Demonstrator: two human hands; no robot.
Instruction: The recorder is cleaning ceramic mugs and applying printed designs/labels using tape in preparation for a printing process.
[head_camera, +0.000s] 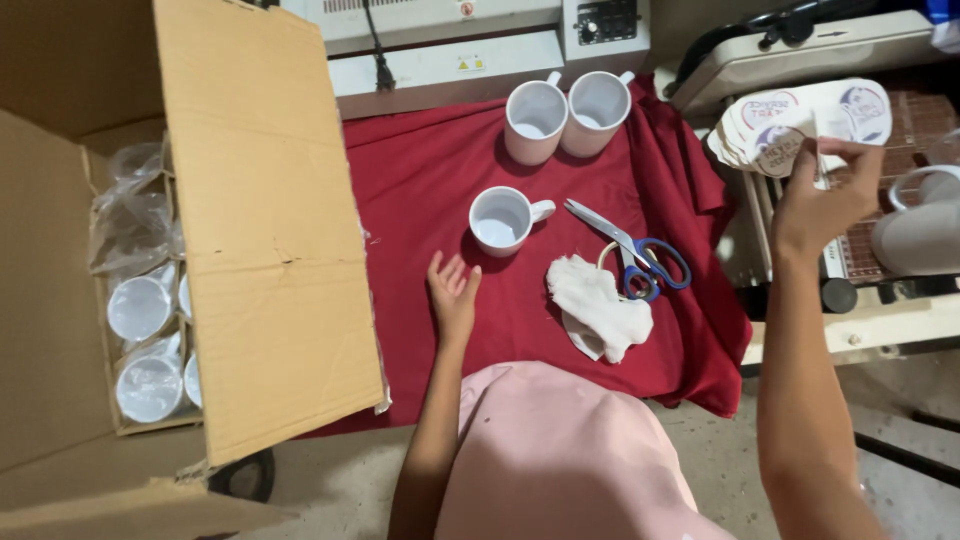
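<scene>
- I see a big corrugated cardboard box (270, 230), flaps up, with plastic-wrapped white mugs inside.
- A rumpled red cloth (440, 170) drapes the table.
- A glossy white ceramic mug (502, 220) sits just beyond my left hand (452, 295), whose fingers lie loose and spread.
- My right hand (822, 195) pinches a fanned stack of round printed paper cutouts (800, 122) (thin, curling) over the press at right.

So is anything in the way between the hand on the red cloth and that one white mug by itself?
No. The left hand lies open on the red cloth, and only bare cloth separates it from the single white mug. The scissors and white rag lie off to the side.
</scene>
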